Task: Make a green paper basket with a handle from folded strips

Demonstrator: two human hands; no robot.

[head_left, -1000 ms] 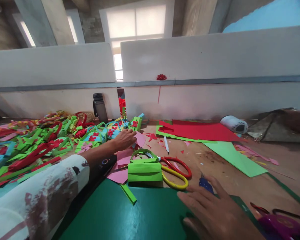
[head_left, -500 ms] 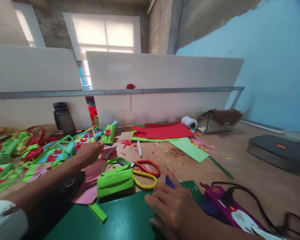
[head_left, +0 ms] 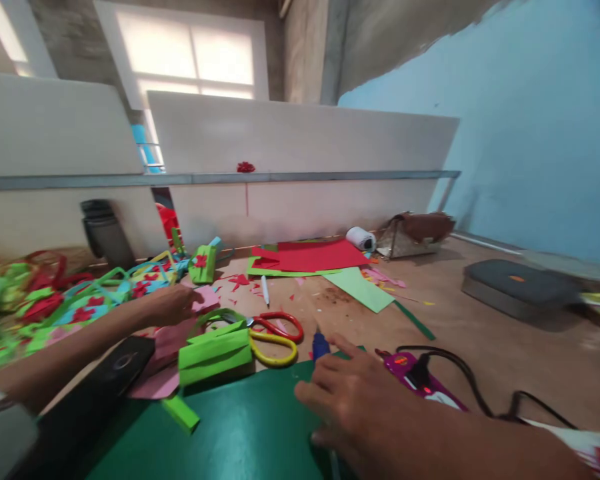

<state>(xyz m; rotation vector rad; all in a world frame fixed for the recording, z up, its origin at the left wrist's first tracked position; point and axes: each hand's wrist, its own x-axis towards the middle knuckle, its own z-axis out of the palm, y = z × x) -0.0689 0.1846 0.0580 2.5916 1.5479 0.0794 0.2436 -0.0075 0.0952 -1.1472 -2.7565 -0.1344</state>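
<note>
My left hand [head_left: 176, 307] reaches across to a piece of pink paper [head_left: 209, 297], its fingers closed at the paper's edge. My right hand [head_left: 347, 393] is curled over a blue glue gun [head_left: 321, 347], whose nozzle points away from me past the fingers; most of its body is hidden under the hand. Between the hands sits a small folded green paper box [head_left: 215, 358] with a loop handle. Scissors [head_left: 276, 340] with red and yellow handles lie behind it. A green paper strip [head_left: 181, 413] rests on the dark green board [head_left: 240, 427].
Several paper bags with red flowers [head_left: 83, 313] crowd the left, near a dark bottle [head_left: 107, 233]. A black phone-like object [head_left: 125, 363] lies under my left arm. Red paper sheets [head_left: 320, 256], a white marker [head_left: 265, 291], a purple power strip [head_left: 405, 363] and a grey case [head_left: 520, 287] are also here.
The view has swung right, bringing the grey case and power strip into sight. My right hand has gone from spread fingers to curled over the glue gun. My left hand stays near the pink paper.
</note>
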